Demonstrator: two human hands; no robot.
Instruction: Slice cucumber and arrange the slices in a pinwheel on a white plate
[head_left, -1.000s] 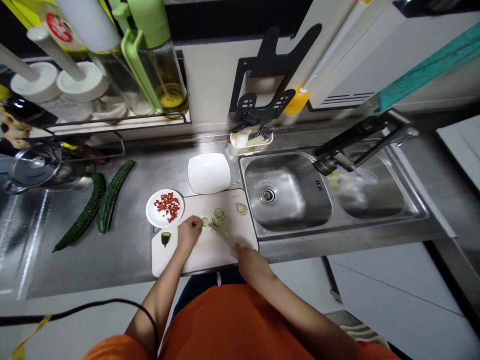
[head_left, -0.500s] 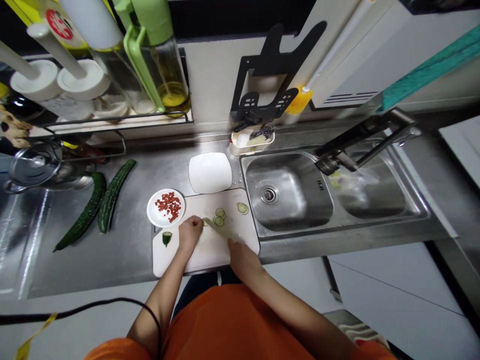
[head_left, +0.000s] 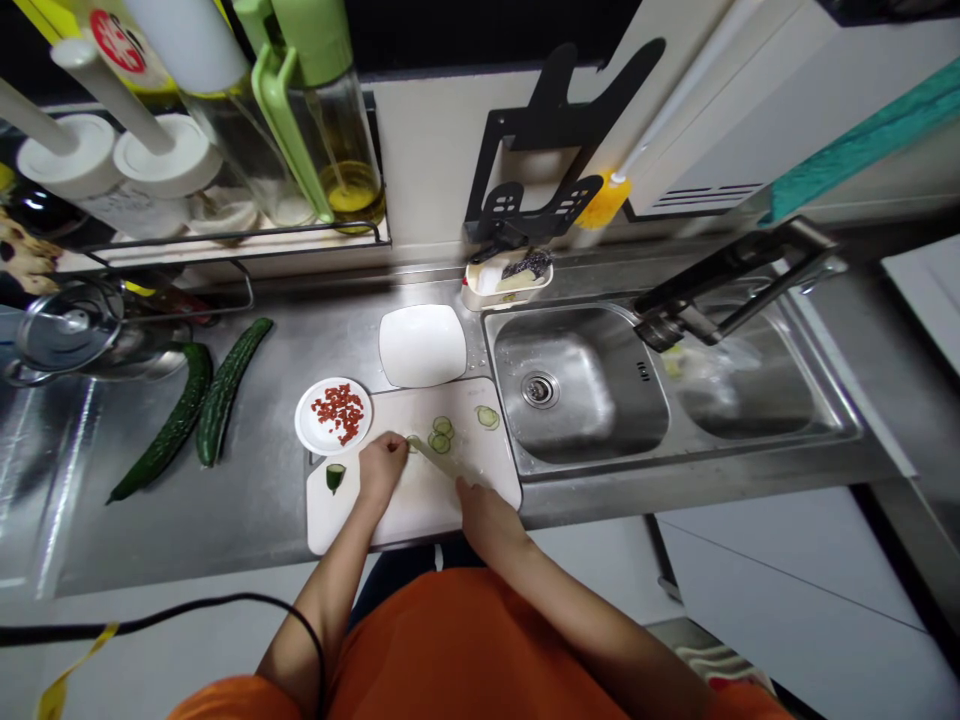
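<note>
My right hand (head_left: 489,517) is wrapped round the handle of a knife (head_left: 437,458), whose blade reaches leftward over the white cutting board (head_left: 427,505). At the blade's tip, my left hand (head_left: 382,466) is closed with curled fingers on a piece of cucumber, which they mostly hide. Thin cucumber slices (head_left: 441,436) lie just beyond the blade, and a few more slices (head_left: 487,417) rest near the board's right edge. A dark green cucumber end (head_left: 334,477) sits left of my left hand. Behind it stands a round white plate (head_left: 306,425) of chopped red pieces (head_left: 339,411).
Two whole cucumbers (head_left: 231,395) lie on the steel counter at left. A squarish white plate (head_left: 422,345) sits behind the board. The double sink (head_left: 585,380) with its black faucet (head_left: 712,280) borders the right side. Bottles (head_left: 330,130) and jars fill a rack at upper left.
Both hands keep nearly the same places, with the knife still beside the left fingertips. The whole view has shifted very slightly; nothing else visibly differs.
</note>
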